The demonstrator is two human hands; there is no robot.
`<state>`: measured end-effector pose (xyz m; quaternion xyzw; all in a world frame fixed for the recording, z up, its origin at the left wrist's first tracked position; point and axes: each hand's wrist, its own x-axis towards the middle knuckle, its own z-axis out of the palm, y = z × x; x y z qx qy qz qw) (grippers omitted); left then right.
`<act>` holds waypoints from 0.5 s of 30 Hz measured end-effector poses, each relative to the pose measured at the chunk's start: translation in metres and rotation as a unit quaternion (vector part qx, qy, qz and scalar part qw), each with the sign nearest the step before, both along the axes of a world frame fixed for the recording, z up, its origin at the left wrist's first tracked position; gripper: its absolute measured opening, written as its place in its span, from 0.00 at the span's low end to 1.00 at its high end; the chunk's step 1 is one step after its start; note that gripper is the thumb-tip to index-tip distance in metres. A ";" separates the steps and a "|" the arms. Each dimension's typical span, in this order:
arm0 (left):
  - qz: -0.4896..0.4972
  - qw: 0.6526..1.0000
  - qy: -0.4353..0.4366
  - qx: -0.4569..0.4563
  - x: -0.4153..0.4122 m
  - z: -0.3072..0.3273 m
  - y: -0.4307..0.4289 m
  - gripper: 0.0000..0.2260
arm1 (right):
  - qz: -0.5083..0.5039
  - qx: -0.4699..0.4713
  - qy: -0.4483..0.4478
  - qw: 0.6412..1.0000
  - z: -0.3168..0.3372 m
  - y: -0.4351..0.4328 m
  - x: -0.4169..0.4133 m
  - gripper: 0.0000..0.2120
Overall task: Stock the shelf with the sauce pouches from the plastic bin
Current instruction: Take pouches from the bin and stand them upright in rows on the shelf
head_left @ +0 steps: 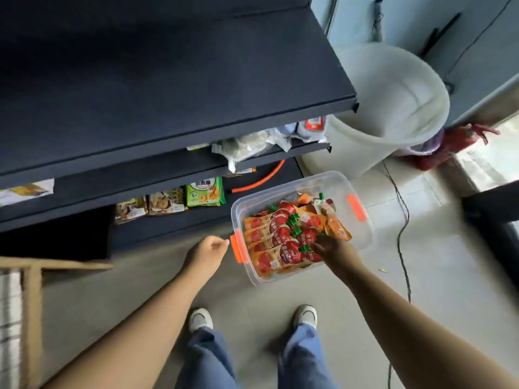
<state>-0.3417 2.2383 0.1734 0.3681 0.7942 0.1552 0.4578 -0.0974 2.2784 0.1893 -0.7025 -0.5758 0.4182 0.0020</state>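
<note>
A clear plastic bin [356, 240] with orange latches stands on the floor in front of the dark shelf unit [168, 88]. Several orange and red sauce pouches [276, 240] with green caps lie piled inside it. My right hand [334, 248] reaches into the bin, and its fingers rest among the pouches near the green caps; whether they close on one is hidden. To the left of the bin, close to its orange latch, my left hand [209, 252] hangs with loosely curled fingers and holds nothing.
The lower shelves carry snack packets [168, 202] and clear bags [247, 144]. A large white bucket [393, 108] stands right of the shelf. A black cable [401, 220] runs across the floor. A wooden frame [31, 304] is at the left. My feet stand below the bin.
</note>
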 end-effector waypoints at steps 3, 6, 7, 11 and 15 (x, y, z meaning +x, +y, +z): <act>0.046 0.998 0.009 -0.046 0.038 -0.040 -0.003 0.09 | 0.027 -0.024 0.014 0.999 -0.037 0.018 0.028 0.15; 0.087 0.993 0.024 -0.082 0.065 -0.086 -0.007 0.16 | 0.056 -0.039 -0.022 0.997 -0.074 0.041 0.047 0.15; 0.102 0.989 0.032 -0.099 0.071 -0.099 -0.008 0.20 | 0.057 -0.047 -0.027 0.997 -0.088 0.047 0.050 0.15; 0.174 0.976 0.042 -0.122 0.084 -0.142 -0.010 0.29 | 0.080 -0.075 -0.034 0.993 -0.147 0.057 0.045 0.15; 0.224 0.967 0.024 -0.114 0.093 -0.176 -0.008 0.30 | 0.064 -0.103 -0.006 0.993 -0.190 0.045 0.033 0.20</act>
